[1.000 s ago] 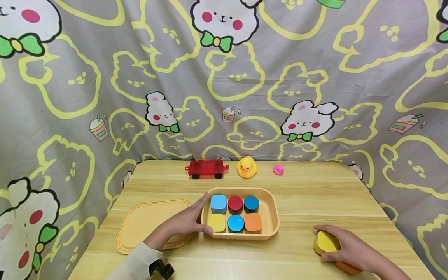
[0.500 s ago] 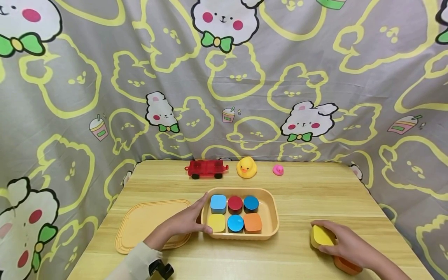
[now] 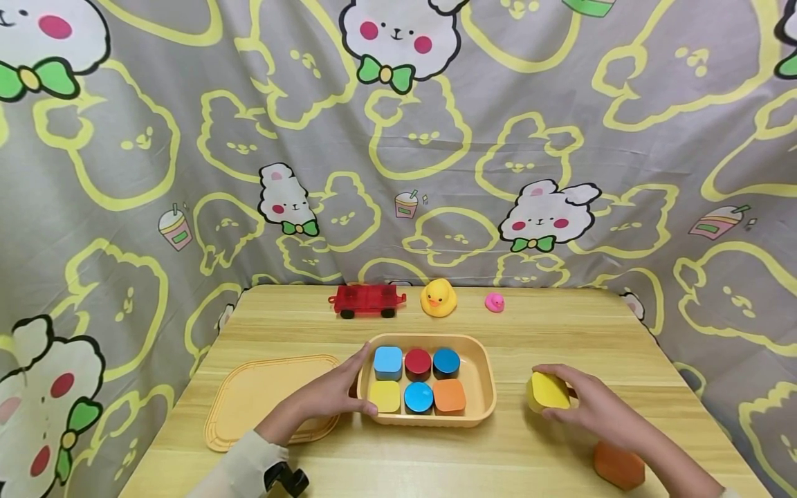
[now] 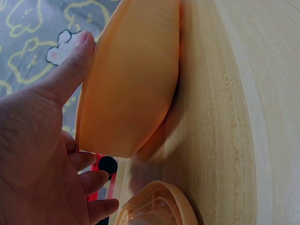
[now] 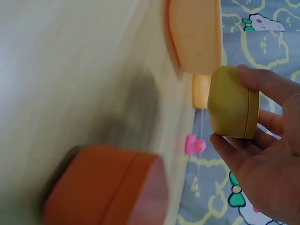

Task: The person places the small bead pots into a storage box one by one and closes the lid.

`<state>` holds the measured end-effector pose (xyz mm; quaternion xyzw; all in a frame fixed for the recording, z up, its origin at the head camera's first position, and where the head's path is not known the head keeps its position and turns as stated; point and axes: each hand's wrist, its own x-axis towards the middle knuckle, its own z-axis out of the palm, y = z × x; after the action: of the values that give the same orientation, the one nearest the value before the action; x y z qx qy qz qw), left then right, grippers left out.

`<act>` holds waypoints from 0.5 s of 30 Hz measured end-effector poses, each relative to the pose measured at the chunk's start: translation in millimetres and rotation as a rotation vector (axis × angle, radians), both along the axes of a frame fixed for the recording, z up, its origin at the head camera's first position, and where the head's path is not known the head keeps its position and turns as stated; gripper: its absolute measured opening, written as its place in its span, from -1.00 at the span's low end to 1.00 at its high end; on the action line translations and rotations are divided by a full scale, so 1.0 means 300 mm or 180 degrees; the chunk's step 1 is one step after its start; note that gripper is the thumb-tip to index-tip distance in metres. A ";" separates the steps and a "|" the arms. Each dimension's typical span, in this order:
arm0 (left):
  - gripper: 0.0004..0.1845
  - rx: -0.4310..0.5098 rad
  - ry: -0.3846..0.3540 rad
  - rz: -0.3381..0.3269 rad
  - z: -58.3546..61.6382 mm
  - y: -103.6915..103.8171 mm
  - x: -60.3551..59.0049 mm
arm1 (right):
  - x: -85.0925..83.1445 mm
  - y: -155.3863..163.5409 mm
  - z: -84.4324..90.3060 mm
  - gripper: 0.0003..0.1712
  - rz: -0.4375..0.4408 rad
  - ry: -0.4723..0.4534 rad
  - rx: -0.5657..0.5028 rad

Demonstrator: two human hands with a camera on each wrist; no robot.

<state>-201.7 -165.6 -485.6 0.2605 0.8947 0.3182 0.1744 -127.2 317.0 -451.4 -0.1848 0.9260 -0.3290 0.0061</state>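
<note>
Wooden table (image 3: 548, 332), right hand (image 3: 594, 408) grip closed around yellow block (image 3: 548, 391), lifted beside tray (image 3: 486, 377), left hand (image 3: 330, 394) flat against it

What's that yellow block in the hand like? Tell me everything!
The yellow block is chunky, with a rounded-square top face and a darker mustard side with a seam near the top. It looks like smooth plastic. The right hand grips it between thumb and fingers, tilted, off the wooden table, right of the tray.

Yellow block (image 3: 548, 391), orange block (image 3: 618, 465) — grey bunny-print cloth (image 3: 187, 138).
</note>
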 end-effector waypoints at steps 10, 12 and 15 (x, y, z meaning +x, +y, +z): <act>0.32 -0.0024 0.0017 0.0001 -0.003 0.000 -0.002 | -0.083 -0.113 0.037 -0.24 0.0087 0.0192 -0.0063; 0.32 -0.0026 0.0022 0.0002 -0.003 0.000 -0.002 | -0.103 -0.138 0.045 -0.26 0.0113 0.0188 -0.0088; 0.32 -0.0023 0.0016 0.0003 -0.004 -0.001 -0.003 | -0.130 -0.173 0.052 -0.27 0.0205 0.0232 -0.0120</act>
<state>-202.5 -165.7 -486.8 0.2603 0.8964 0.3145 0.1729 -166.4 265.2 -435.9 -0.2264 0.9129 -0.3391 -0.0205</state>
